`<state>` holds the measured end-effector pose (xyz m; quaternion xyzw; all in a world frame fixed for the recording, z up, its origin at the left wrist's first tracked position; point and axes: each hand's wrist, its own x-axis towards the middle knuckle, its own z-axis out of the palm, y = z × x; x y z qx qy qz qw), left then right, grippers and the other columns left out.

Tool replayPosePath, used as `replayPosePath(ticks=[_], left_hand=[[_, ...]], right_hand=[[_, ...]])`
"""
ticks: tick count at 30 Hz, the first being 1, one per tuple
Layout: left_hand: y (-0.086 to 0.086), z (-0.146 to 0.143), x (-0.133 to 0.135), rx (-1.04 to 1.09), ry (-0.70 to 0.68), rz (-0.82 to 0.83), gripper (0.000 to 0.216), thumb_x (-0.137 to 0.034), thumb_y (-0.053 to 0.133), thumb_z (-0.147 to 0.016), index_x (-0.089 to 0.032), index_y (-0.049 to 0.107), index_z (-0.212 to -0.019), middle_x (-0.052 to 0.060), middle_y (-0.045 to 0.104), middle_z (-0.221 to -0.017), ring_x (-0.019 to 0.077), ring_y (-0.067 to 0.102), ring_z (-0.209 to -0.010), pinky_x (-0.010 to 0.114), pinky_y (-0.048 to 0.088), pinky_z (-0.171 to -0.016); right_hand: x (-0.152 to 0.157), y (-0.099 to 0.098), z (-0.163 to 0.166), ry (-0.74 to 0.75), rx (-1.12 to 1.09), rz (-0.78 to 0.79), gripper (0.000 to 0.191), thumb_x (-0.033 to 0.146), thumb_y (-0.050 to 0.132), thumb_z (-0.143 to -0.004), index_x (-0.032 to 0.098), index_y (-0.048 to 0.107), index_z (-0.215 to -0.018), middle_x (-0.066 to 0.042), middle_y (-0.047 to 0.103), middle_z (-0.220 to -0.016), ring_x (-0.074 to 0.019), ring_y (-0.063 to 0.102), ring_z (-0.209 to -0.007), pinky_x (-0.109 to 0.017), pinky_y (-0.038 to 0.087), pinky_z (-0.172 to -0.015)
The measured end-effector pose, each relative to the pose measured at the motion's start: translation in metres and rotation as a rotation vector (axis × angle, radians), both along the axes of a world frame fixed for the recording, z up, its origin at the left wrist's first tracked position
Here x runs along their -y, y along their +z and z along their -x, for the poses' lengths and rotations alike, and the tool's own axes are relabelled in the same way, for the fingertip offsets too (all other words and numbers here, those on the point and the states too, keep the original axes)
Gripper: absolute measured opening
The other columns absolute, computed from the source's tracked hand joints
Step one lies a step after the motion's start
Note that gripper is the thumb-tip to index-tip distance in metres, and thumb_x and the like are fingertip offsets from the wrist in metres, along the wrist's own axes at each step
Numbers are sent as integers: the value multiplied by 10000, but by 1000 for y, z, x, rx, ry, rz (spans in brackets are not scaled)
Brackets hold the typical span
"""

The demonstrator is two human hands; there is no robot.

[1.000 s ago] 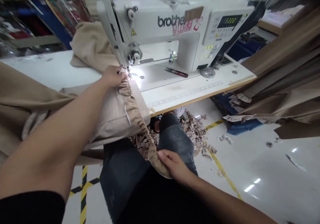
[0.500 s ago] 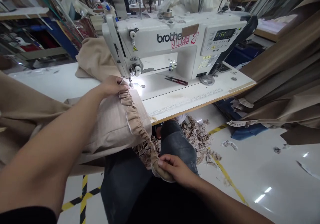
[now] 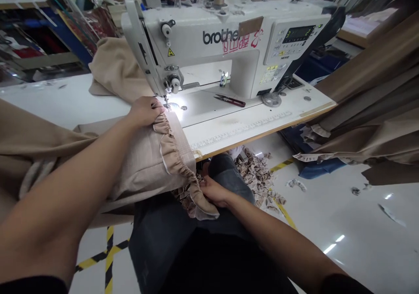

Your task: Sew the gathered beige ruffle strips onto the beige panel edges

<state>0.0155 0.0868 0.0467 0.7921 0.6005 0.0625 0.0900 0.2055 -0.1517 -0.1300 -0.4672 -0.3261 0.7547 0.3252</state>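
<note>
Beside the needle of the white sewing machine [image 3: 193, 40], my left hand [image 3: 146, 110] has its fingers curled and pressed on the upper end of a beige ruffle strip [image 3: 172, 152]. The strip lies along the edge of a beige fabric panel [image 3: 140, 167], which drapes over the table's front edge. Just below that edge, my right hand [image 3: 214, 191] is closed on the strip's lower part, with fingertips partly hidden behind it. The strip's free end hangs below this hand, over my lap. My left fingers partly cover the presser foot area, lit by the machine's lamp.
Red-handled thread snips [image 3: 231, 100] and a small lighter-like bottle [image 3: 223, 79] lie on the table [image 3: 235, 123]. A clear round bobbin case [image 3: 271, 99] sits near the machine's base. Ruffle scraps [image 3: 253, 171] are heaped on the floor. Brown fabric [image 3: 363, 110] hangs at right.
My right hand has moved up and left along the ruffle strip, closer to the table edge, leaving its end hanging loose. My left hand stays by the needle. The view has shifted slightly.
</note>
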Motion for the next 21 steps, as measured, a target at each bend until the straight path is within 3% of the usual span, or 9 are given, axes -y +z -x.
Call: replayPosePath(ticks=[4,9,13,18,21], left_hand=[[-11,-2,2,29,45,-73,300,-412,643,-999,-151,683,-1141,85,702,-1188,251,672,-1110,497,549,-992],[-20,-4,2,73,94,-107,370,-468,600,-996,-133,707,-1111,99,724,-1190,245,650,-1135,457,478,-1029],[-24,-7,3,89,119,-134,504,-560,544,-949,-126,737,-1120,91,735,-1214,240,611,-1167,376,387,-947],[-23,-8,4,105,104,-146,813,-833,476,-853,-104,726,-1110,42,742,-1128,175,567,-1086,390,303,-817],[-24,-8,2,121,98,-147,808,-857,480,-845,-120,730,-1062,43,747,-1079,189,577,-1157,382,315,-831]], right_hand=[[-22,0,17,60,32,-66,314,443,641,-1014,145,683,-1104,-47,717,-1013,-172,692,-835,-363,590,-788],[46,21,-14,153,21,-72,331,456,826,-824,136,741,-826,20,665,-714,-133,592,-668,-278,493,-678],[97,46,-44,154,-24,-37,403,533,808,-782,135,756,-802,35,591,-643,-99,473,-598,-233,370,-575],[110,64,-47,103,-29,-53,379,524,781,-798,147,735,-792,20,600,-712,-118,502,-685,-244,405,-651],[112,67,-42,97,-23,-68,366,512,769,-799,150,723,-777,11,609,-742,-123,512,-711,-256,415,-688]])
